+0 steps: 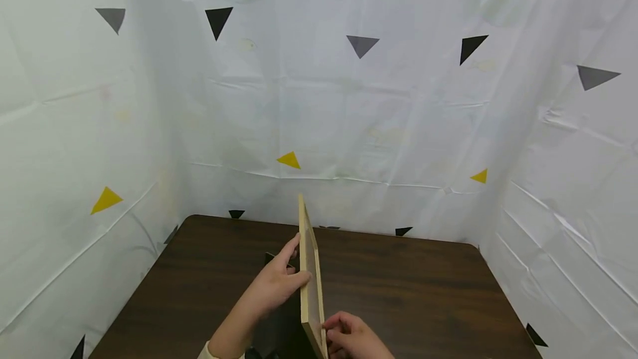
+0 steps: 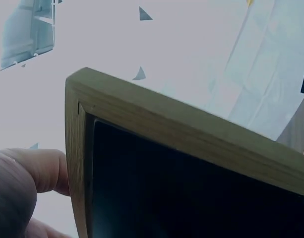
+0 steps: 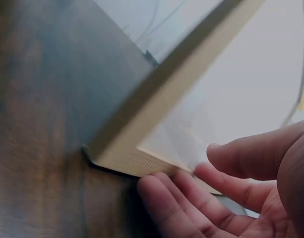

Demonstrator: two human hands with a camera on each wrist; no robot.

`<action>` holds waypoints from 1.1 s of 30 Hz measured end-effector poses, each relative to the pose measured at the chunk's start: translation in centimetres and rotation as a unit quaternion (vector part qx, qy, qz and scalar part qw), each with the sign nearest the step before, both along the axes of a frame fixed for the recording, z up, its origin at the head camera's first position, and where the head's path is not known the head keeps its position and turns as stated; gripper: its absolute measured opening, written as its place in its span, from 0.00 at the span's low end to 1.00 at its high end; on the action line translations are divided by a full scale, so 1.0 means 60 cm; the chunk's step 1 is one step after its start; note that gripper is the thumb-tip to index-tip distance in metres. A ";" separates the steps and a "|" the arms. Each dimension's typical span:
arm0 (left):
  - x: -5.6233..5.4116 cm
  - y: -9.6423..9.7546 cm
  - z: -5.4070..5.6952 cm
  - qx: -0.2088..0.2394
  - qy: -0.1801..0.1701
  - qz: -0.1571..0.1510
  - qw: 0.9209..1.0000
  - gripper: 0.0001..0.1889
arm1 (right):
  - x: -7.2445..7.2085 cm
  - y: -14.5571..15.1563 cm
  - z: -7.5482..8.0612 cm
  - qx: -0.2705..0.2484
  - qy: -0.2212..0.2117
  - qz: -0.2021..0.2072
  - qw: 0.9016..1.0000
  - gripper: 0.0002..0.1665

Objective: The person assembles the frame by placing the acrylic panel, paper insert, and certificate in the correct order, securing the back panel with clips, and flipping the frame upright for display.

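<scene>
A board in a light wooden frame [image 1: 305, 270] stands on edge, nearly upright, over the table. Its dark face [image 2: 181, 198] fills the left wrist view, and a pale, shiny face [image 3: 236, 74] shows in the right wrist view. My left hand [image 1: 271, 287] grips the frame's rim, thumb on the near side and fingers behind. My right hand [image 1: 356, 337] is low at the near end. There its fingertips [image 3: 154, 191] touch the frame's bottom edge, while the thumb stays apart from the frame. A dark flat thing [image 1: 279, 320] lies left of the board, partly hidden by my left arm.
A dark brown wooden table [image 1: 408, 292] spreads beneath the board. White sheets [image 1: 344, 115] with black, grey and yellow triangles hang behind it and on both sides. A window [image 2: 28, 34] appears at the upper left of the left wrist view.
</scene>
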State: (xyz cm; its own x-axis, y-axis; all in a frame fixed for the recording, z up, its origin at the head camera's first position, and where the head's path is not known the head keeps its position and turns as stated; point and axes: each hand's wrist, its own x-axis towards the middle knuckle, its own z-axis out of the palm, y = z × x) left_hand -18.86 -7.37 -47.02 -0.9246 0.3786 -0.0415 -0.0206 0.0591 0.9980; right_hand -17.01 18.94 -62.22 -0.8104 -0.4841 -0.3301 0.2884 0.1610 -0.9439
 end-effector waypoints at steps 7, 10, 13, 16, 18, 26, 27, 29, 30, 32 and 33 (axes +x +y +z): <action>-0.004 -0.006 -0.003 0.005 -0.018 -0.069 0.997 0.48 | -0.026 0.003 0.004 0.017 0.018 -0.044 0.999 0.20; -0.001 -0.008 -0.002 -0.001 -0.029 -0.091 0.995 0.48 | -0.037 0.011 -0.004 0.005 0.014 -0.061 0.998 0.22; 0.002 -0.007 -0.001 -0.005 -0.039 -0.111 0.993 0.49 | -0.046 0.018 -0.010 -0.001 0.016 -0.085 0.996 0.23; 0.003 -0.005 0.002 0.001 -0.047 -0.130 0.990 0.49 | -0.059 0.027 -0.012 0.001 0.031 -0.115 0.993 0.25; 0.003 -0.004 0.004 0.008 -0.049 -0.147 0.988 0.49 | -0.072 0.033 -0.013 0.006 0.048 -0.143 0.989 0.26; 0.000 0.004 0.005 0.015 -0.040 -0.222 0.974 0.47 | -0.135 0.083 -0.036 -0.012 0.141 -0.209 0.968 0.39; -0.001 0.005 0.004 0.014 -0.040 -0.224 0.974 0.47 | -0.141 0.091 -0.038 -0.017 0.141 -0.196 0.970 0.41; 0.000 0.007 0.003 0.014 -0.040 -0.224 0.974 0.47 | -0.150 0.105 -0.042 -0.021 0.131 -0.160 0.978 0.41; 0.001 0.008 0.003 0.010 -0.039 -0.221 0.974 0.47 | -0.153 0.110 -0.044 -0.022 0.124 -0.143 0.982 0.39; 0.002 0.008 0.001 0.001 -0.036 -0.214 0.976 0.47 | -0.159 0.117 -0.047 -0.023 0.106 -0.114 0.988 0.35; 0.002 0.006 0.000 -0.005 -0.034 -0.210 0.977 0.47 | -0.161 0.119 -0.047 -0.022 0.098 -0.103 0.990 0.33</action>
